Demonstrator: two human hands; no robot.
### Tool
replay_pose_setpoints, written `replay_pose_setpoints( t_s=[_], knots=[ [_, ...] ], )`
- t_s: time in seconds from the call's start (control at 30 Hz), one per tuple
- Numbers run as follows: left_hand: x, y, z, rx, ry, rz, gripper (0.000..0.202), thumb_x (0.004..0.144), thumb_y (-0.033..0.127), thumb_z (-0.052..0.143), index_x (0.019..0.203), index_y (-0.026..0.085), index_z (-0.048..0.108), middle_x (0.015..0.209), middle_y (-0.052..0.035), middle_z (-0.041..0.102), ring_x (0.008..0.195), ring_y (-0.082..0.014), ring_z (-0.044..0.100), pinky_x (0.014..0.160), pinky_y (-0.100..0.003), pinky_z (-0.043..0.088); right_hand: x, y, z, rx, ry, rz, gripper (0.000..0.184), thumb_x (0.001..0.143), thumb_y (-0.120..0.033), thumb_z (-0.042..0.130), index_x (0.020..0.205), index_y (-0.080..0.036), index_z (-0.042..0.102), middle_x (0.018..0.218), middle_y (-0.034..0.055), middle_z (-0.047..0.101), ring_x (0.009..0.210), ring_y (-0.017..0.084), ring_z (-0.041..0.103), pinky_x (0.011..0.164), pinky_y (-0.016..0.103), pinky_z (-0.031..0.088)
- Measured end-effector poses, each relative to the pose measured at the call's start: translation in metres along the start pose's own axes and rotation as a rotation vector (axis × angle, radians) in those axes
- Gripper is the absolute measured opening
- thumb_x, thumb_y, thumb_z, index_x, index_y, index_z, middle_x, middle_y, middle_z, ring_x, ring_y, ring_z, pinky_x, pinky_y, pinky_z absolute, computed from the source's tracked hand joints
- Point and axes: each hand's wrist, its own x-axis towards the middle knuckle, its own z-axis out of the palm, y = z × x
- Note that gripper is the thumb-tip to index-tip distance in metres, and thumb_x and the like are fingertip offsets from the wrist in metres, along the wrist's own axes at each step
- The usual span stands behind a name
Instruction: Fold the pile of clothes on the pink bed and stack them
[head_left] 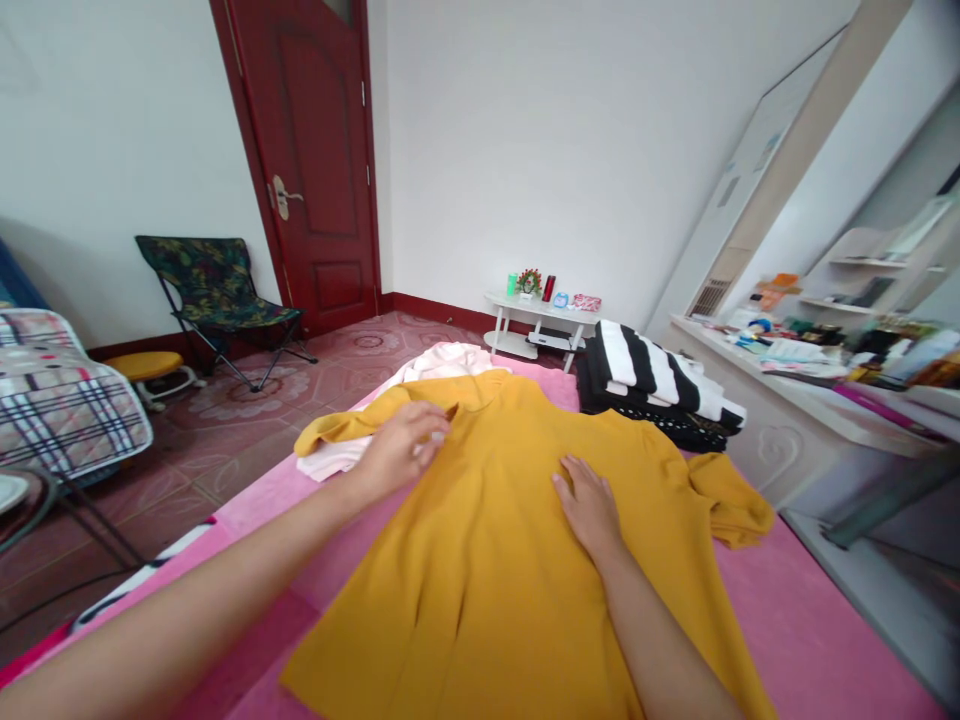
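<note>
A mustard-yellow long-sleeved blouse lies spread on a pink bed cover, its hem toward me. My left hand is at the blouse's left shoulder, fingers curled and closed at the fabric edge, where a small dark fold shows. The left sleeve stretches out beyond that hand. Flat on the right part of the chest rests my right hand, fingers stretched out. The right sleeve is bent, its cuff turned toward me. Under the left sleeve lies a pale pink garment, partly covered.
Folded black-and-white clothes are stacked at the bed's far right corner. A small white table stands behind it. To the right is a cluttered counter; to the left are a folding chair, a yellow stool and a plaid-covered seat.
</note>
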Motion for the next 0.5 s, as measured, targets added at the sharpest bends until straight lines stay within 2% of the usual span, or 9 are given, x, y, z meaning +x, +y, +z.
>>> replay_pose_setpoints(
  t_s=[0.03, 0.1, 0.17, 0.23, 0.3, 0.33, 0.4, 0.5],
  knots=[
    [-0.008, -0.016, -0.015, 0.128, 0.062, -0.069, 0.028, 0.083, 0.026, 0.051, 0.109, 0.02, 0.061, 0.119, -0.008, 0.058, 0.115, -0.024, 0.05, 0.103, -0.04, 0.036, 0.0, -0.001, 0.0, -0.003, 0.0, 0.002, 0.049, 0.093, -0.038, 0.031, 0.131, -0.015, 0.05, 0.142, 0.0081, 0.044, 0.133, 0.025, 0.035, 0.109, 0.043, 0.025],
    [-0.023, -0.05, -0.04, 0.347, 0.076, -0.184, 0.046, 0.074, 0.031, 0.061, 0.118, 0.018, 0.057, 0.124, -0.0112, 0.054, 0.118, -0.0301, 0.046, 0.103, -0.044, 0.034, 0.0, -0.002, 0.0, -0.008, 0.005, 0.005, 0.048, 0.092, -0.037, 0.031, 0.131, -0.014, 0.05, 0.142, 0.0087, 0.044, 0.133, 0.025, 0.035, 0.109, 0.044, 0.025],
    [-0.037, -0.08, -0.055, 0.448, -0.018, -0.275, 0.053, 0.07, 0.035, 0.065, 0.119, 0.016, 0.057, 0.127, -0.0125, 0.053, 0.117, -0.0311, 0.046, 0.101, -0.041, 0.035, 0.0, -0.002, 0.0, -0.006, 0.013, 0.005, 0.048, 0.092, -0.036, 0.032, 0.13, -0.014, 0.05, 0.141, 0.0095, 0.045, 0.132, 0.026, 0.036, 0.108, 0.045, 0.026],
    [-0.045, -0.098, -0.065, 0.445, -0.164, -0.36, 0.04, 0.076, 0.036, 0.059, 0.112, 0.017, 0.063, 0.119, -0.0087, 0.059, 0.106, -0.0259, 0.054, 0.092, -0.032, 0.04, 0.0, -0.002, -0.001, 0.022, 0.034, -0.002, 0.046, 0.091, -0.035, 0.034, 0.127, -0.013, 0.053, 0.139, 0.0102, 0.048, 0.13, 0.026, 0.039, 0.108, 0.043, 0.027],
    [-0.045, -0.102, -0.074, 0.418, -0.235, -0.458, 0.031, 0.084, 0.036, 0.049, 0.102, 0.017, 0.066, 0.1, -0.0027, 0.067, 0.088, -0.0189, 0.059, 0.078, -0.024, 0.041, -0.002, -0.002, -0.004, 0.103, 0.075, -0.023, 0.042, 0.091, -0.033, 0.036, 0.121, -0.013, 0.058, 0.132, 0.0103, 0.054, 0.125, 0.024, 0.045, 0.107, 0.038, 0.031],
    [-0.041, -0.1, -0.079, 0.407, -0.223, -0.491, 0.032, 0.087, 0.036, 0.045, 0.099, 0.016, 0.066, 0.09, -0.0002, 0.067, 0.081, -0.0162, 0.058, 0.074, -0.022, 0.04, -0.003, -0.002, -0.006, 0.165, 0.109, -0.042, 0.04, 0.091, -0.031, 0.035, 0.117, -0.014, 0.06, 0.128, 0.0098, 0.057, 0.121, 0.022, 0.049, 0.105, 0.034, 0.034],
    [-0.025, -0.091, -0.091, 0.357, -0.13, -0.536, 0.034, 0.088, 0.038, 0.043, 0.095, 0.013, 0.066, 0.077, 0.0034, 0.064, 0.077, -0.0128, 0.055, 0.071, -0.02, 0.037, -0.006, -0.003, -0.011, 0.295, 0.205, -0.089, 0.037, 0.092, -0.03, 0.032, 0.11, -0.016, 0.062, 0.12, 0.0087, 0.062, 0.112, 0.02, 0.055, 0.099, 0.029, 0.039],
    [0.02, -0.08, -0.109, 0.168, 0.014, -0.693, 0.028, 0.08, 0.034, 0.055, 0.084, 0.01, 0.067, 0.062, 0.0047, 0.057, 0.074, -0.0124, 0.053, 0.072, -0.021, 0.037, -0.012, -0.01, -0.014, 0.402, 0.328, -0.216, 0.033, 0.094, -0.029, 0.032, 0.104, -0.018, 0.061, 0.108, 0.0082, 0.065, 0.101, 0.019, 0.059, 0.089, 0.028, 0.043]
  ],
)
